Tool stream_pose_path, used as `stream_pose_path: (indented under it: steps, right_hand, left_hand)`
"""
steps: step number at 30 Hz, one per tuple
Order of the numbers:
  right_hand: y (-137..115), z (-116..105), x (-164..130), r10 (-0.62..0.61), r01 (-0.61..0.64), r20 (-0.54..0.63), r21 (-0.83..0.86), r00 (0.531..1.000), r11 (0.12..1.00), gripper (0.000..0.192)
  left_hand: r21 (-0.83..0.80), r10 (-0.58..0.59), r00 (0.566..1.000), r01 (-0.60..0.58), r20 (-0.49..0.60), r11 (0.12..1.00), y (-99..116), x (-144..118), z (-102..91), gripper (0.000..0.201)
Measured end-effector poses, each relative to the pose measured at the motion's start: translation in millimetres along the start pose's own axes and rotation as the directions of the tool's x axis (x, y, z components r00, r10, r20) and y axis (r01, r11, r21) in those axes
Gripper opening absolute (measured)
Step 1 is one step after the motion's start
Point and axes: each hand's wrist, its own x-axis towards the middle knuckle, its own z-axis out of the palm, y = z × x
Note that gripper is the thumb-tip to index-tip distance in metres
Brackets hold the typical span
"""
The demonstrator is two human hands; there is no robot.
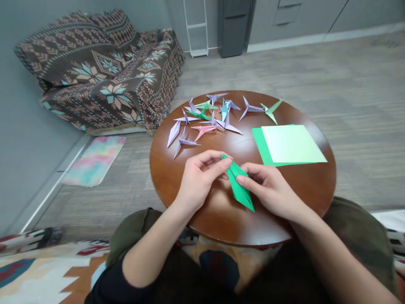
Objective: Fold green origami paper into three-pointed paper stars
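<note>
bare forearms, olive-green trousers [357, 236]

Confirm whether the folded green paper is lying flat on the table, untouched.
No: both the left hand and right hand hold the folded green paper.

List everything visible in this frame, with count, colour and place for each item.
folded green paper: one, green, held over the table's near half
paper cranes: about a dozen, mostly lilac, some green, one pink, one teal, far side of table
paper sheets: small stack, pale green on darker green, table's right side
table: one, round, brown wood, centre
sofa: one, brown patterned throw, upper left
mat: one, pastel, floor left of table
rug: one, patterned, bottom left
left hand: pinching the paper's top end
right hand: gripping the paper's middle
</note>
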Motion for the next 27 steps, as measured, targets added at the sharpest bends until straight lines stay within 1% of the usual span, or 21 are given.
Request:
stream_pose_path:
  steps: [3,6,11,14,17,20,23,27]
  right_hand:
    - [-0.2,-1.8,-0.1,0.016,-0.017,0.017,0.007,1.0,1.0,0.039]
    - [-0.3,-0.7,-1.0,0.001,0.0,0.022,-0.021,1.0,1.0,0.037]
    - [-0.2,2.5,-2.2,-0.045,0.056,0.082,-0.13,0.996,0.99,0.037]
    - [0.4,0.6,-2.5,-0.034,0.048,0.113,-0.125,0.993,0.991,0.038]
    - [0.7,-4.2,-2.7,-0.028,0.038,0.123,-0.075,0.992,0.996,0.036]
    - [-0.4,-7.8,-2.9,-0.039,0.049,0.128,-0.071,0.991,0.996,0.033]
    - [-2.1,-7.0,-2.7,-0.062,0.078,0.116,-0.142,0.991,0.987,0.033]
    - [-2.5,-2.9,-2.6,-0.112,0.116,0.032,-0.231,0.993,0.966,0.024]
  left_hand:
    - [0.008,0.006,1.0,-0.006,-0.007,1.0,-0.4,0.7,-2.9,0.025]
    - [-0.012,0.012,1.0,-0.012,-0.019,1.0,-1.4,0.9,-3.5,0.024]
    - [0.013,0.025,0.999,-0.024,-0.047,1.0,-0.8,-0.5,-0.1,0.03]
    - [-0.007,0.023,0.999,-0.023,-0.044,1.0,-0.2,-1.0,1.5,0.031]
    - [-0.046,0.011,1.0,-0.011,0.005,0.999,0.4,0.4,-0.1,0.024]
    - [-0.048,0.015,0.999,-0.012,0.051,0.999,0.8,3.5,-4.3,0.024]
    - [-0.028,0.023,0.996,-0.021,0.083,0.999,-0.5,5.8,-8.0,0.022]
    - [0.021,0.033,0.99,-0.036,0.137,0.999,-3.8,5.5,-9.4,0.018]
